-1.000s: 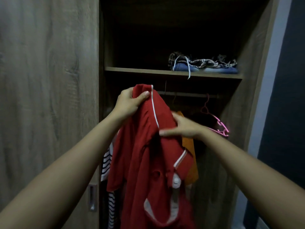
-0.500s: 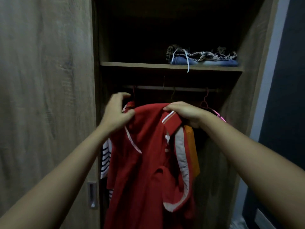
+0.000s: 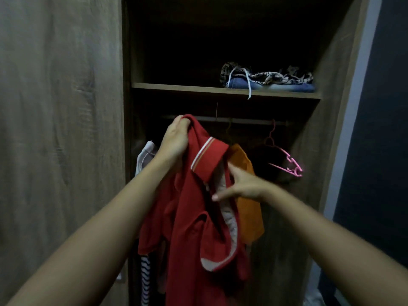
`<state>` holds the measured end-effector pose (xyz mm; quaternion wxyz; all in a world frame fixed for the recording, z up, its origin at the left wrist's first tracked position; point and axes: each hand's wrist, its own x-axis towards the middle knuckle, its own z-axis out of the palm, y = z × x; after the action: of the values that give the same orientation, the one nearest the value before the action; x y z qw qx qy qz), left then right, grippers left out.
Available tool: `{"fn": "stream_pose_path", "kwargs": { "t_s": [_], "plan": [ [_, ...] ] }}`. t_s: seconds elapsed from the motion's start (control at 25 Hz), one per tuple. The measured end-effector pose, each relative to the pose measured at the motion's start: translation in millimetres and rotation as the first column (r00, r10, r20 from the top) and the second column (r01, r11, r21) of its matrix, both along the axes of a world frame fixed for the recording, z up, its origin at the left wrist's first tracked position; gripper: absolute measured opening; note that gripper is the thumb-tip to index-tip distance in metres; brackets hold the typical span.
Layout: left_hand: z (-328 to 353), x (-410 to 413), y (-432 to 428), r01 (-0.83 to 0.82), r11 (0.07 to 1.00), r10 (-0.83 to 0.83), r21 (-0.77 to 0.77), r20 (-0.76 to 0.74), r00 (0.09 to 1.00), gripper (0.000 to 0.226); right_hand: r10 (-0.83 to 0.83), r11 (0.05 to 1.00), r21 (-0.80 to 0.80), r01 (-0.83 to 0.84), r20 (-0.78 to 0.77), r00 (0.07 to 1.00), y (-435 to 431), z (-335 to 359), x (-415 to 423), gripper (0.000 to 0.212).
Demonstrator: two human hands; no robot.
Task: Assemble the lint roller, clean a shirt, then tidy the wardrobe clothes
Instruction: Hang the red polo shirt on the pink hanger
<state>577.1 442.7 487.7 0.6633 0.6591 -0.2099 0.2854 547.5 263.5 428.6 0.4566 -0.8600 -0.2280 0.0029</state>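
Observation:
A red polo shirt (image 3: 192,217) with white trim hangs in front of the open wardrobe. My left hand (image 3: 175,140) grips its top near the collar, just below the hanging rail (image 3: 247,121). My right hand (image 3: 238,186) is lower, at the shirt's white-edged front opening, with fingers reaching into the fabric; whether it pinches the cloth is unclear. No lint roller is in view.
An orange garment (image 3: 249,208), a striped one (image 3: 145,281) and a white one (image 3: 144,157) hang behind the red shirt. A pink hanger (image 3: 287,162) hangs empty at the right. Folded clothes (image 3: 269,80) lie on the shelf (image 3: 176,87). A closed wardrobe door (image 3: 59,129) stands at the left.
My left hand has lifted the shirt's top toward the rail. My right hand has let go of the collar and dropped to the front opening.

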Motion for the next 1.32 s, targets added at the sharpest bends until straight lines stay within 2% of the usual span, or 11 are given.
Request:
{"fn": "stream_pose_path", "kwargs": {
  "t_s": [0.12, 0.2, 0.4, 0.48, 0.6, 0.68, 0.76, 0.84, 1.0, 1.16, 1.32],
  "plan": [
    [10, 3, 12, -0.049, 0.991, 0.044, -0.127, -0.040, 0.998, 0.029, -0.005, 0.996, -0.085, -0.006, -0.138, 0.990, -5, -52, 3, 0.035],
    [7, 10, 33, -0.107, 0.983, 0.097, -0.149, -0.074, 0.993, 0.026, -0.020, 1.000, -0.020, 0.018, -0.108, 0.994, -26, -57, 6, 0.037],
    [-37, 33, 90, -0.280, 0.959, 0.283, 0.043, -0.210, 0.936, 0.018, -0.102, 0.985, -0.122, 0.119, 0.144, 0.984, -72, 7, 1, 0.033],
    [-55, 35, 101, -0.345, 0.924, 0.378, 0.164, -0.269, 0.886, 0.018, -0.130, 0.954, -0.239, 0.181, 0.215, 0.968, -78, 33, 2, 0.050],
    [-66, 33, 106, -0.467, 0.827, 0.532, 0.314, -0.170, 0.829, 0.021, -0.159, 0.893, -0.363, 0.266, 0.298, 0.941, -60, 54, 7, 0.045],
    [-69, 23, 90, -0.277, 0.924, 0.275, 0.262, 0.044, 0.960, 0.037, -0.174, 0.910, -0.318, 0.267, 0.291, 0.941, -34, 57, 9, 0.035],
    [-91, 14, 56, -0.116, 0.849, 0.022, 0.516, 0.184, 0.983, 0.055, -0.169, 0.926, -0.277, 0.257, 0.302, 0.938, -10, 59, 6, 0.032],
    [-123, 16, 37, -0.119, 0.750, -0.020, 0.651, 0.202, 0.979, 0.056, -0.153, 0.920, -0.304, 0.248, 0.305, 0.940, 2, 60, -2, 0.035],
    [-130, 42, 60, 0.149, 0.859, -0.184, 0.491, 0.023, 0.983, 0.049, -0.154, 0.747, -0.599, 0.289, 0.267, 0.951, -32, 46, -18, 0.047],
    [-104, 50, 58, 0.180, 0.663, -0.203, 0.727, -0.057, 0.978, 0.053, -0.275, 0.745, -0.605, 0.282, 0.106, 0.956, -66, 20, -30, 0.049],
    [-97, 54, 22, 0.129, 0.467, -0.217, 0.875, -0.029, 0.976, 0.055, -0.434, 0.722, -0.526, 0.450, 0.163, 0.886, -85, 16, -41, 0.038]
  ]
}}
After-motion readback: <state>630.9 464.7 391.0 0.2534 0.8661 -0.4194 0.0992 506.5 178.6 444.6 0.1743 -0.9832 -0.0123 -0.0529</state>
